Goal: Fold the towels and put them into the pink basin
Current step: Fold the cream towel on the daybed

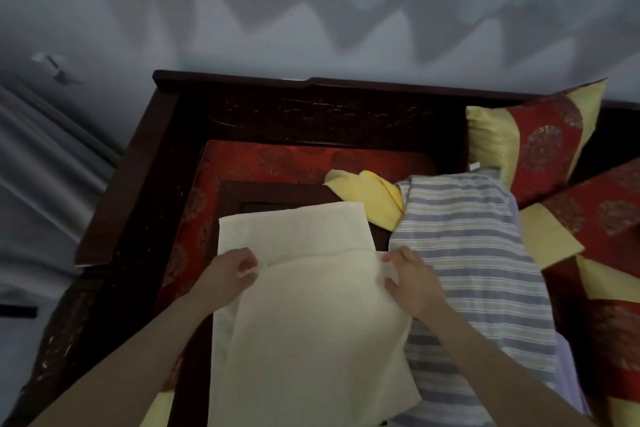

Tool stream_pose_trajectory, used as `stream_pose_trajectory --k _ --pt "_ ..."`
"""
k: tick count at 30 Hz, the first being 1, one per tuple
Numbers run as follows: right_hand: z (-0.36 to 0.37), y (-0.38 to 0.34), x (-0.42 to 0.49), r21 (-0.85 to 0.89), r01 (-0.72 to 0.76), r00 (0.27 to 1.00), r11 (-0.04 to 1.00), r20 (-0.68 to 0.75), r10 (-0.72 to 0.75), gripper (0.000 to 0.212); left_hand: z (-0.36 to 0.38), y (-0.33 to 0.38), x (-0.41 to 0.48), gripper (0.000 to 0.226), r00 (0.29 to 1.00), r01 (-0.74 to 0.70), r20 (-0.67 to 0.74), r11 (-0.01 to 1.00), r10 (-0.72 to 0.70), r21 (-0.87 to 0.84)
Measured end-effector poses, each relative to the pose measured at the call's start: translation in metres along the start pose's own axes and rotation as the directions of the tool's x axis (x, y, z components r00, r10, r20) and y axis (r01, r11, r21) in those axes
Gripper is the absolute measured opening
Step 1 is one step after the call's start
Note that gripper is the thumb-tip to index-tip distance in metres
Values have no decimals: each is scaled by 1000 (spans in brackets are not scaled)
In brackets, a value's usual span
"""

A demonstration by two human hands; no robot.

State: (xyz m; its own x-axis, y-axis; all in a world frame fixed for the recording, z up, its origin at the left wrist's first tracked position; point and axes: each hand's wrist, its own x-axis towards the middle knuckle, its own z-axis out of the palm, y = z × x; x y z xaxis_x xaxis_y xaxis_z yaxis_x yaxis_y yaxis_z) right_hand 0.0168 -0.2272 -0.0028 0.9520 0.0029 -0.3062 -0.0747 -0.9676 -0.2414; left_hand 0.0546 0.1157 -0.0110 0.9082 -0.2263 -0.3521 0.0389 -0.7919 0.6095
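A cream towel (311, 322) lies spread over a small dark wooden table (277, 192) in front of me, its near half folded up over the far half. My left hand (230, 274) pinches the folded edge at its left corner. My right hand (408, 279) grips the same edge at the right corner. A blue-and-white striped towel (474, 253) is draped to the right, partly under my right forearm. A yellow towel (370, 199) lies crumpled behind it. No pink basin is in view.
The table stands on a red patterned seat cushion (277, 163) inside a dark wooden sofa frame (311, 107). Red-and-yellow pillows (533, 139) lean at the right. A pale curtain (311, 10) hangs behind the sofa.
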Motion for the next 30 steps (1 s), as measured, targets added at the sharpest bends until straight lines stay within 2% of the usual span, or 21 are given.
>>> stream_pose_trajectory --k 1,2,5,8,10,12,13,15,16,17,19,22,24,26,27,28,30 --pt "0 0 10 -58 15 1000 998 11 -15 43 8 2 6 22 1000 -31 0 999 31 5" --pt "1 1 18 -110 20 1000 994 25 -18 48 14 6 10 30 1000 -21 22 1000 21 10" --pt "5 4 33 -227 10 997 974 82 9 60 22 11 23 51 978 76 198 997 -71 -20" --pt "6 7 42 -265 11 994 964 111 19 59 20 16 29 40 940 34 332 990 -79 137" --pt "5 10 48 -246 14 995 969 100 11 45 18 20 31 30 913 33 400 990 -87 139" --pt "3 13 52 -155 16 993 988 117 3 26 13 23 32 30 867 204 476 977 -149 -67" --pt "1 15 54 -72 10 991 997 136 0 19 8 25 31 35 830 346 521 915 -198 -205" --pt "-5 16 56 126 -13 987 992 162 -8 11 -2 25 30 46 712 595 670 687 -210 -416" --pt "-11 14 57 228 -30 985 973 171 -10 9 -8 23 30 48 667 646 726 616 -167 -451" --pt "-18 12 57 328 -55 983 943 183 -6 8 -11 20 28 48 638 661 760 595 -124 -457" --pt "-35 4 56 504 -105 969 858 244 -25 6 -10 15 23 39 616 646 785 614 -68 -453" --pt "-62 -10 59 617 -128 908 776 388 -159 11 -20 15 13 24 696 562 718 639 -23 -524" --pt "-81 -15 65 609 -124 817 783 511 -268 16 -41 10 7 15 743 502 669 640 26 -582" --pt "-96 -22 74 590 -115 717 799 606 -344 21 -69 1 5 32 773 464 632 628 57 -624" --pt "-99 -27 81 587 -98 710 803 606 -357 23 -80 -5 8 37 790 450 611 630 50 -634" --pt "-98 -32 89 587 -71 748 806 566 -347 22 -87 -9 14 36 815 437 579 638 17 -634" --pt "-82 -42 108 566 16 896 825 358 -263 11 -89 -14 30 26 884 392 453 706 -112 -590"
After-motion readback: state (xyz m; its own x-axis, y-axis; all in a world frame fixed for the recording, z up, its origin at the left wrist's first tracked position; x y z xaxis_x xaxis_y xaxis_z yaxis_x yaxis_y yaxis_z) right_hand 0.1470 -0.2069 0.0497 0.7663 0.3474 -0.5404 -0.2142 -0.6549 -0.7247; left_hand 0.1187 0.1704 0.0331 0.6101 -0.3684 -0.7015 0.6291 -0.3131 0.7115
